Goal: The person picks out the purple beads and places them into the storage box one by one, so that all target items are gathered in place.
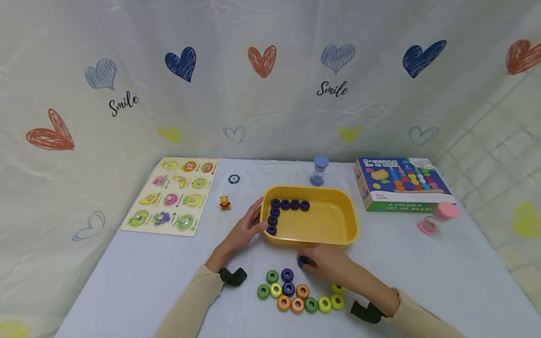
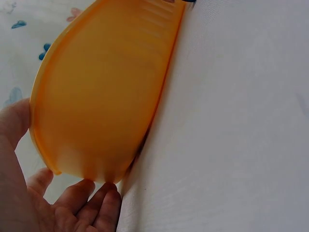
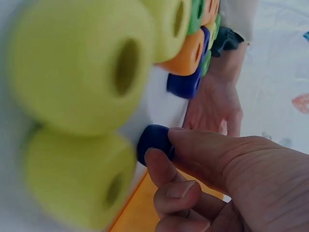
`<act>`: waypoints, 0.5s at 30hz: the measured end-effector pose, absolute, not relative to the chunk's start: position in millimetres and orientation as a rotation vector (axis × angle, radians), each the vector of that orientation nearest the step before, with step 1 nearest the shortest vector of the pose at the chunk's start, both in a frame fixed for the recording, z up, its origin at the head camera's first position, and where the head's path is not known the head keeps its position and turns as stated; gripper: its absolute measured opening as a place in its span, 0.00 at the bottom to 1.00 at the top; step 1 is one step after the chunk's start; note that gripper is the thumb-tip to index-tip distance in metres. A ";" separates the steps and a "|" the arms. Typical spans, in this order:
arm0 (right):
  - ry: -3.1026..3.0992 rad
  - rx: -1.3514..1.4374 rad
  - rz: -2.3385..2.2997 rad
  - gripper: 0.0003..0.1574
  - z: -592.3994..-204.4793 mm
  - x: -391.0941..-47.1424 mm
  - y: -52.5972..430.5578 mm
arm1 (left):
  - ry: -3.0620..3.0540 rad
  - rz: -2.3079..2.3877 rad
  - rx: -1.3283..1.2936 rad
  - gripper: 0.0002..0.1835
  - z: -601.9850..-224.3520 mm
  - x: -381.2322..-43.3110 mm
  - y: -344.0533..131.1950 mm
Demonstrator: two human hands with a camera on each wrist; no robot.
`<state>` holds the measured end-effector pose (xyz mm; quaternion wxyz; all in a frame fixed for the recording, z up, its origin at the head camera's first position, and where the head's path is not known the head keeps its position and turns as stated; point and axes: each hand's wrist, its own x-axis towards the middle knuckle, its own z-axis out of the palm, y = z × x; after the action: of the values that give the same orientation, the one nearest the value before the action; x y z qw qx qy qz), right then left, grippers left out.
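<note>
My left hand point(image 1: 244, 231) holds the left end of a yellow plastic tray point(image 1: 321, 240); in the left wrist view the thumb lies at its rim and the fingers bear on the end wall. Several dark blue beads point(image 1: 294, 204) sit inside, lined along the tray's left and back sides. In front of the tray, my right hand point(image 1: 329, 265) pinches another dark blue bead point(image 3: 153, 141) between thumb and finger. Nearer to me lie loose ring-shaped beads: dark blue point(image 1: 288, 288), green point(image 1: 311, 305), orange point(image 1: 297, 305) and yellow point(image 1: 324, 304). The right forearm partly covers a yellow one.
A fruit picture board point(image 1: 169, 197) lies at the left, with a small bear figure point(image 1: 225, 203) and a round token point(image 1: 234, 179) beside it. Behind the tray stands a blue sand timer point(image 1: 319, 171). A bead-set box point(image 1: 403, 184) and a pink timer point(image 1: 437, 218) are at the right.
</note>
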<state>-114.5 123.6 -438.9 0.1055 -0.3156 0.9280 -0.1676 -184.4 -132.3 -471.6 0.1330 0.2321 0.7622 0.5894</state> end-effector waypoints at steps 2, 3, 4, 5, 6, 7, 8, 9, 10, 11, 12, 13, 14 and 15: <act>2.766 -0.899 -0.491 0.13 -439.0 -111.0 130.5 | 2.210 1.711 0.671 0.36 -472.1 -184.4 -132.5; 2.778 -0.881 -0.489 0.14 -439.0 -109.3 133.9 | 2.215 1.707 0.670 0.36 -472.5 -184.4 -132.7; 2.781 -0.858 -0.484 0.15 -439.0 -107.6 137.4 | 2.216 1.707 0.668 0.36 -472.9 -184.4 -132.8; 2.779 -0.831 -0.491 0.15 -438.7 -106.0 140.8 | 2.217 1.706 0.669 0.36 -473.3 -184.4 -132.9; 2.767 -0.799 -0.501 0.16 -438.1 -104.5 144.5 | 2.217 1.708 0.668 0.36 -473.7 -184.4 -133.0; 2.752 -0.764 -0.509 0.16 -437.6 -103.0 148.3 | 2.216 1.710 0.666 0.36 -473.9 -184.4 -133.0; 2.731 -0.724 -0.525 0.17 -437.0 -101.6 152.2 | 2.216 1.711 0.665 0.36 -474.3 -184.5 -132.9; 2.708 -0.686 -0.539 0.17 -437.0 -100.5 156.5 | 2.215 1.710 0.664 0.36 -474.6 -184.7 -132.9; 2.685 -0.645 -0.555 0.17 -436.6 -99.3 160.9 | 2.213 1.713 0.669 0.36 -475.0 -185.1 -132.8; 2.666 -0.606 -0.572 0.17 -436.4 -98.3 165.3 | 2.214 1.713 0.671 0.36 -475.2 -185.3 -132.8; 2.649 -0.569 -0.584 0.17 -436.4 -97.4 169.8 | 2.214 1.714 0.672 0.37 -475.5 -185.5 -132.9; 2.638 -0.523 -0.596 0.17 -436.3 -96.3 174.1 | 2.215 1.712 0.675 0.37 -475.9 -185.8 -133.1; 2.631 -0.483 -0.606 0.17 -436.4 -95.5 178.5 | 2.217 1.711 0.677 0.37 -476.3 -186.1 -133.2; 2.627 -0.464 -0.613 0.17 -436.7 -94.7 183.6 | 2.216 1.712 0.680 0.37 -476.5 -186.3 -133.4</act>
<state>-94.7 183.6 -436.7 0.2008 -0.1660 0.9402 -0.2194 -186.3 -133.4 -476.5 0.1296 0.2339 0.7625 0.5892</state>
